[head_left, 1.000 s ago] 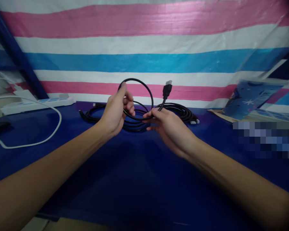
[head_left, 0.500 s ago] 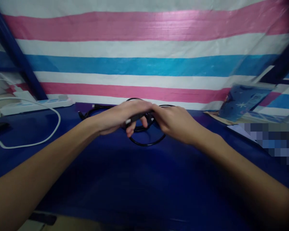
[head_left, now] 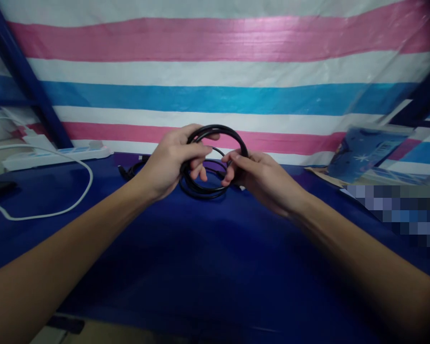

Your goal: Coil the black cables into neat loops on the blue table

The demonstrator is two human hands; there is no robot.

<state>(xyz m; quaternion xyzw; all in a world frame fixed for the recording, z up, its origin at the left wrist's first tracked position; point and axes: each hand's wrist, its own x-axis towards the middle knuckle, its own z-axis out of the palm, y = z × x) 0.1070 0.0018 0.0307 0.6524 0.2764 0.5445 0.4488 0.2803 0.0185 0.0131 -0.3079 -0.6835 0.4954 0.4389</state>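
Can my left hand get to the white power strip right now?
Probably yes, if your left hand lets go of the coil, which your right hand also holds. The power strip lies off to the left; its right end looks uncovered, with just some black cable lying low between.

The left forearm (head_left: pixel 93 241) slants inward from the lower left, the right forearm (head_left: pixel 354 253) from the lower right. The left hand (head_left: pixel 172 157) grips, its thumb (head_left: pixel 195 152) pointing rightward and several fingers (head_left: pixel 199 173) curled. The right hand (head_left: pixel 263 177) pinches between thumb and bent fingers, near the left but apart.
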